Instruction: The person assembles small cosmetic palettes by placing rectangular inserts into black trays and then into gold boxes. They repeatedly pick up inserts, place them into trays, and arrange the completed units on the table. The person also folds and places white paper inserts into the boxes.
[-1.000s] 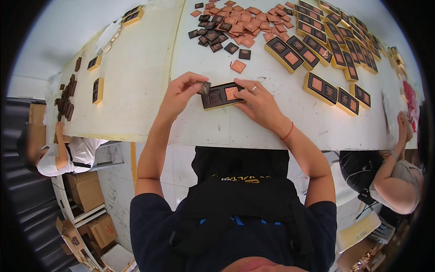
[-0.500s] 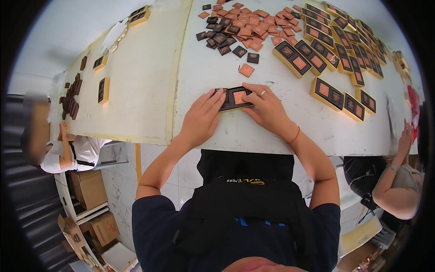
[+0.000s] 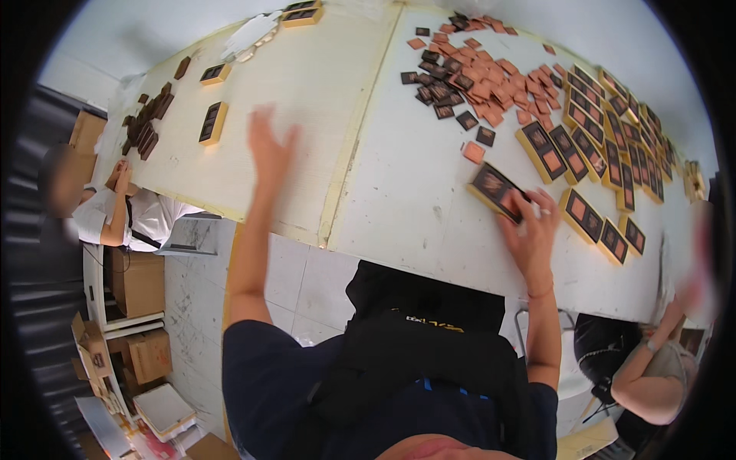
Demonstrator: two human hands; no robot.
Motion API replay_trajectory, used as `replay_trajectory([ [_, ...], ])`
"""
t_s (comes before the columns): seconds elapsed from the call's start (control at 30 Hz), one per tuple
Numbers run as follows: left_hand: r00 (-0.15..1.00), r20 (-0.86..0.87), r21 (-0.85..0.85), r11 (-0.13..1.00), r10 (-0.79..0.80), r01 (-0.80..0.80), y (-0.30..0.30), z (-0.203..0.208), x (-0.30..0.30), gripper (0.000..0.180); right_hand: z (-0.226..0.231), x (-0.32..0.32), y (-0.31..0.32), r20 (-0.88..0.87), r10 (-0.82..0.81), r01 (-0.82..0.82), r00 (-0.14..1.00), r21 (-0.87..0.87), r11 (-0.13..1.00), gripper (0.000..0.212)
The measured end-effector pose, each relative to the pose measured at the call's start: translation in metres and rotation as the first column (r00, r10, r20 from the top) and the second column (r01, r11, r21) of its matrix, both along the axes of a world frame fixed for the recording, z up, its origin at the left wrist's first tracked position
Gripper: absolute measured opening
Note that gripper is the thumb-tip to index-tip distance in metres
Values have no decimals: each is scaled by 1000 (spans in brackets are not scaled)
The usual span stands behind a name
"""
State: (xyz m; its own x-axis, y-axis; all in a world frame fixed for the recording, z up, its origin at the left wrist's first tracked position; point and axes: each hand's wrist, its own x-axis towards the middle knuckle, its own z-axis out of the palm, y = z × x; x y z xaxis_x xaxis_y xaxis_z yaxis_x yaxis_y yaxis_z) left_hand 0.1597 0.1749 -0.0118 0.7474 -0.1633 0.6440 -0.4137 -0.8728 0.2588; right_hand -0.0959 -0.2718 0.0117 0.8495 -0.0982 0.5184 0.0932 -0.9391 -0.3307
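Observation:
My right hand (image 3: 530, 234) grips the near right end of a small gold-sided box (image 3: 491, 185) with a dark inside. The box lies slanted on the white table, and my fingers hide that end of it. A lone copper-coloured square (image 3: 474, 152) rests just beyond it. My left hand (image 3: 274, 152), smeared by motion, is stretched out over the cream-coloured table on the left. Its fingers are spread and nothing shows in them. Nearest to it, farther left, stands a gold-sided box (image 3: 213, 123) with dark compartments.
A heap of copper squares (image 3: 491, 84) and black squares (image 3: 438, 90) lies at the back. Several filled gold-sided boxes (image 3: 583, 215) stand on the right. Dark brown blocks (image 3: 146, 126) lie far left, beside a person (image 3: 115, 207). Another person's arm (image 3: 652, 368) is at the right.
My left hand has left the box and swung left, fingers spreading. My right hand has carried the box to the right, towards the filled boxes. The view has turned.

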Motion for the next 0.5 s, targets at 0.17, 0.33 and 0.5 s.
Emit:
replay_trajectory([
  [0.17, 749, 65, 133, 738, 659, -661, 203, -48, 100, 108, -11, -6, -38, 119, -312, 331, 942, -196, 923, 60],
  [0.33, 767, -334, -160, 769, 548, -619, 186, -40, 104, 88, 16, 50, -2, 91, 3, -3, 996, -3, 1000, 42],
  [0.5, 910, -409, -338, 915, 68, -220, 128, -30, 67, 68, 14, 106, 14, -148, 150, -148, 978, 23, 989, 26],
])
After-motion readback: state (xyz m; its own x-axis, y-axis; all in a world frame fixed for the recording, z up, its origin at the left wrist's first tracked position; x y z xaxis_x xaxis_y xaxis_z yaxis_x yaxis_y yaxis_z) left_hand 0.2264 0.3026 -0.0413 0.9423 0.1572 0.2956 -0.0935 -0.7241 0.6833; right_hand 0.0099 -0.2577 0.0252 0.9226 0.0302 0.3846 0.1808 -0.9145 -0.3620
